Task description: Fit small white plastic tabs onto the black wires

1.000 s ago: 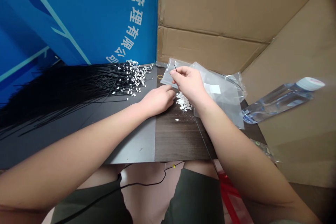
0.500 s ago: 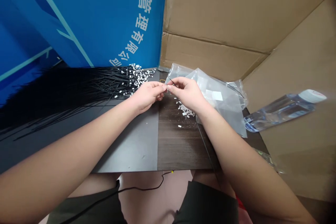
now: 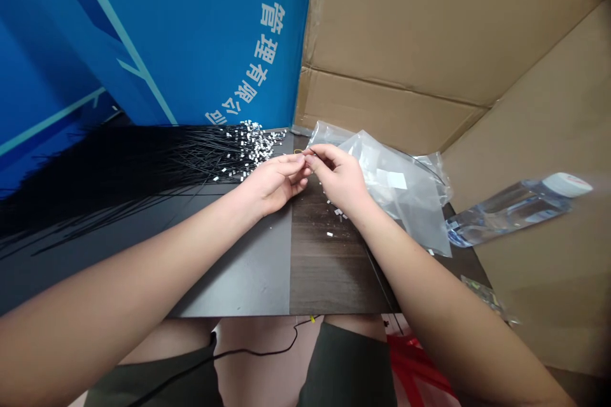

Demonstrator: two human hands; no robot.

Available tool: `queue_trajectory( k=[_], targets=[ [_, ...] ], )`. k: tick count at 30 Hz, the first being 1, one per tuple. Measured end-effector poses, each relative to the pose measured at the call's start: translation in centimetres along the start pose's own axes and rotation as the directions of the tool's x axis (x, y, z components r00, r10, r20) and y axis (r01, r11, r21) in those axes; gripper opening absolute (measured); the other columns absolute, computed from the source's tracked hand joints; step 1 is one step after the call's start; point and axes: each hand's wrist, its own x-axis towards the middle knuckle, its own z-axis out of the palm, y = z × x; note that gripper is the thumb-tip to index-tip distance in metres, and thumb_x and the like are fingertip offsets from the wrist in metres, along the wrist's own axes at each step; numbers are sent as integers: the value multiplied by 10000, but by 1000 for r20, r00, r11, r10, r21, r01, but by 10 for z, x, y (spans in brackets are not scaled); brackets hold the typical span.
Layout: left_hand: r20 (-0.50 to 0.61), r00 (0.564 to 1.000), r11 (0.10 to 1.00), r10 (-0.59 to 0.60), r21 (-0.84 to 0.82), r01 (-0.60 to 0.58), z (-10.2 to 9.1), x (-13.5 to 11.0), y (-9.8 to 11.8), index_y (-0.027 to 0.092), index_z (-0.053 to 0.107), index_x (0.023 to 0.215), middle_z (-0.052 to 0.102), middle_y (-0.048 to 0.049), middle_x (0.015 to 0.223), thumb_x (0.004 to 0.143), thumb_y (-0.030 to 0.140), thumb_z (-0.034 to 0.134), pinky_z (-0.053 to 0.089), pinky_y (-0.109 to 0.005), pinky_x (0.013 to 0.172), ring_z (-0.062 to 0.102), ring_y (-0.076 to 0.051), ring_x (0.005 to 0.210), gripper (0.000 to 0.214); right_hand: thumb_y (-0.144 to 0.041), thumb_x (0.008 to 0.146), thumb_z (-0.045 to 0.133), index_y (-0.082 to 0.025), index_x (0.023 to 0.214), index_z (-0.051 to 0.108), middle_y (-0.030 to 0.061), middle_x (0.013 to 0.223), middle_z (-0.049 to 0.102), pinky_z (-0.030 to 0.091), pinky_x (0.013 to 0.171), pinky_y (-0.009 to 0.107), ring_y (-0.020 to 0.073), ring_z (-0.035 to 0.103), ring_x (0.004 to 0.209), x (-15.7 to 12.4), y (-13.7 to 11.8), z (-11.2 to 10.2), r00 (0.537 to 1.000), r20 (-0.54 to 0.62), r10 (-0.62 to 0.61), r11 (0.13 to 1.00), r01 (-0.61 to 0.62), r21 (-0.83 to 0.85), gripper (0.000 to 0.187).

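My left hand pinches thumb and forefinger together at the tips, its other fingers loosely curled. What sits in that pinch is too small to make out. Touching it at the fingertips, my right hand is closed on the end of a thin black wire, whose length trails beneath my right forearm and over the table's front edge. Small white pieces lie scattered below my right hand, partly hidden by it. Left of my hands is a big bundle of black wires with white connectors at their ends.
Clear plastic bags lie behind and right of my right hand. A water bottle is at the right, by the cardboard wall. A blue printed panel stands behind the bundle. A black cord runs below the table edge.
My left hand has turned slightly, its lower fingers opening out more. The wire end that stuck up above my right fingers is now lower, near the fingertips. The view has shifted slightly.
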Motion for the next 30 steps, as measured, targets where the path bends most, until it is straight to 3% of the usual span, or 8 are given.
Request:
queue_trajectory(
  k=[9,16,24,30],
  targets=[
    [-8,996,991,85,108,-84,3,-3,-6,136,678,807,617,-8,751,890,216,786,507,-251,701,584,-103,708,157,-303,1007,626,-245,1031,749,43,1104,798,530,951,370,214,714,1032,0,-9,-1,999,29,-36,993,39,-115,138],
    [-75,988,979,135,160,-122,-1,0,-10,144,690,841,607,0,755,861,375,849,482,-241,669,557,-100,692,282,-264,995,639,-229,991,726,27,1016,782,499,848,334,188,682,910,0,-9,-2,996,39,-79,977,85,-193,94],
    [50,922,783,384,511,-354,-9,3,-2,161,665,763,598,-3,701,883,481,813,433,-258,653,517,-115,660,372,-292,961,662,-241,995,735,17,900,735,476,777,338,183,621,785,-1,-7,-2,999,15,-37,979,39,-199,96],
    [27,948,846,317,444,-295,-7,2,-1,161,704,781,607,-10,739,835,497,837,450,-263,658,540,-121,689,365,-317,957,664,-234,947,700,7,873,715,470,762,327,170,607,766,-2,-9,-2,1000,-17,-2,990,-1,-139,92]
  ],
)
